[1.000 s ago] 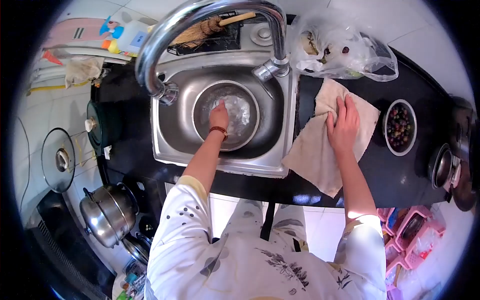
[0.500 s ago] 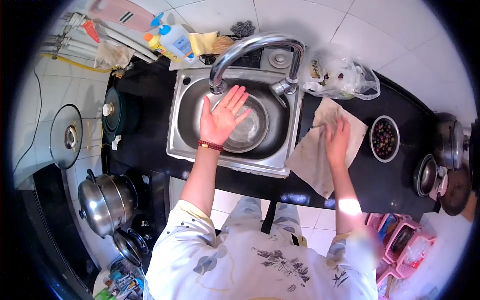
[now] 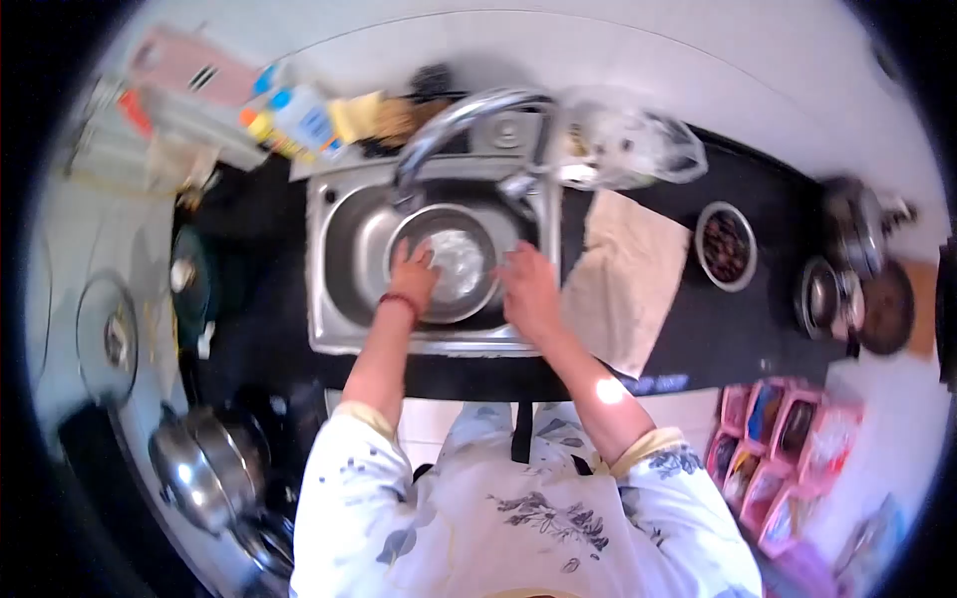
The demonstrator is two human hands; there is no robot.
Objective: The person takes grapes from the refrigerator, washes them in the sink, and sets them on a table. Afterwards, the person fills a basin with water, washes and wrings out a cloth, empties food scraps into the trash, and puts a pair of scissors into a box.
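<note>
A round metal bowl (image 3: 459, 311) with shiny, clear-looking contents, apparently water, sits in the steel sink (image 3: 344, 229). My left hand (image 3: 412, 277), with a dark red bead bracelet (image 3: 401, 301) at the wrist, reaches over the bowl's left rim with fingers spread. On the opposite side, my right hand (image 3: 530, 294) is beside the right rim, its fingers apart and bent toward it; blur hides whether they touch. The curved chrome faucet (image 3: 469, 110) arches above the bowl. To the right of the sink, a beige cloth (image 3: 630, 269) lies on the black counter.
Further right is a metal bowl of dark round fruit (image 3: 725, 244), with pots (image 3: 852, 229) beyond. Behind the sink are a plastic bag (image 3: 648, 145), bottles (image 3: 299, 120) and a yellow sponge (image 3: 356, 117). A steel pot (image 3: 209, 468) stands at left; pink baskets (image 3: 788, 448) are low at right.
My left hand has turned from palm up and lowered to the bowl's left rim. My right hand has left the cloth and moved left to the bowl's right side. The view has shifted.
</note>
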